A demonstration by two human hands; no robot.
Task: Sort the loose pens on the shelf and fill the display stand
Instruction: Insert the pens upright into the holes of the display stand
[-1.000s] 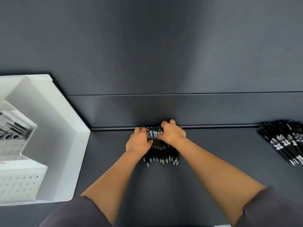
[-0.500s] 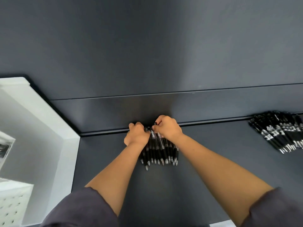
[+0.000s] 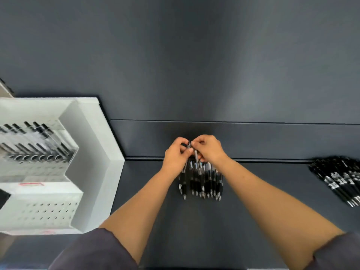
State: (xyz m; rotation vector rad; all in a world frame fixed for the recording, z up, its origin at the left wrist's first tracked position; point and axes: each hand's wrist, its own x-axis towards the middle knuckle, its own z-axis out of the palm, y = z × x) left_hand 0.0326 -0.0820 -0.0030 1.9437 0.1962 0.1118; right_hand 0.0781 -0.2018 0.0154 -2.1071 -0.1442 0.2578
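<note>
Head camera shows the left hand (image 3: 176,156) and right hand (image 3: 210,150) meeting over a row of black plastic click pens (image 3: 200,180) on the dark grey shelf (image 3: 272,191), each pinching pen tops with curled fingers. A slack pinch could drop one and scatter the aligned row, well short of the white perforated display stand (image 3: 97,162) at left.

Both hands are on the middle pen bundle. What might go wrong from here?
1. The left hand and right hand grip the pen bundle only at its far end; lifting may let loose pens slide out across the shelf.
2. The display stand sits off to the left, so pens could drop on the carry.
</note>
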